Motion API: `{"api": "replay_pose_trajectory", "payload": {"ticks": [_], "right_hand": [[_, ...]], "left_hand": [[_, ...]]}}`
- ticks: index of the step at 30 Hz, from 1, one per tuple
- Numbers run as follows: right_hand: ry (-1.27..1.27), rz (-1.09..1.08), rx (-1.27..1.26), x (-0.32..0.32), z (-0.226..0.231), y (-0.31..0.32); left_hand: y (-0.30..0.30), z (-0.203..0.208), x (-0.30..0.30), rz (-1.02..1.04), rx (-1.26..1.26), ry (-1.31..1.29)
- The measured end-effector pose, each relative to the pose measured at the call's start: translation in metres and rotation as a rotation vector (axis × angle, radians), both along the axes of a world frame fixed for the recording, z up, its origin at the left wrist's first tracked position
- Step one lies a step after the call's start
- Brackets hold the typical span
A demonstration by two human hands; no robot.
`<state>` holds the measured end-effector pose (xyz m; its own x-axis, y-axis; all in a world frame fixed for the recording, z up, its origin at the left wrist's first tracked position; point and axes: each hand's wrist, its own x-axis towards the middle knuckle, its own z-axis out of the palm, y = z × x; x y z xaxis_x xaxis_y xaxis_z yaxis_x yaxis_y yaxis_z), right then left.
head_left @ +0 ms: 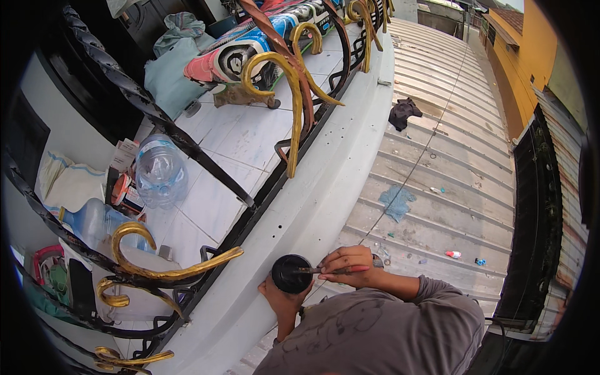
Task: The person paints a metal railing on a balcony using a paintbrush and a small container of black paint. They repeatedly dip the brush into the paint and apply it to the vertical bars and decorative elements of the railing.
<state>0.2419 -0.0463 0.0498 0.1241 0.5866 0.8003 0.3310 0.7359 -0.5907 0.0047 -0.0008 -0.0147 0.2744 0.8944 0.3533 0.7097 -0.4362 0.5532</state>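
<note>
Gripping noted: small black tin (291,274) cupped from below by left hand (279,299), held over white ledge (312,206). Brush (331,270) pinched in right hand (350,265), tip in tin. Tin judged light, rigid, spill-prone; best held around wall, kept level.

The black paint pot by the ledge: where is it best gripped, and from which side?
Grip the black paint pot around its round wall from below, as the left hand does. Its open mouth faces up, where the right hand dips a brush.

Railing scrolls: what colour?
Gold scrolls on a black railing; the head view, the only one, shows them.
</note>
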Motion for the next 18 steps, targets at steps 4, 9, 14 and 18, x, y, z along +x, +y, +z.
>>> {"api": "replay_pose_trajectory", "payload": {"ticks": [4,9,14,18], "right_hand": [[0.019,0.009,-0.116,0.0,-0.001,-0.002],[-0.014,0.017,-0.17,-0.001,-0.004,-0.004],[-0.014,-0.021,-0.072,-0.001,-0.002,-0.008],[0.053,-0.02,-0.201,0.0,0.0,-0.012]], "left_hand": [[0.001,0.006,0.003,-0.025,-0.001,0.028],[0.002,0.008,0.003,-0.009,0.079,0.005],[0.003,0.006,0.001,-0.007,0.061,0.025],[0.004,0.004,0.001,-0.03,0.009,0.056]]}}
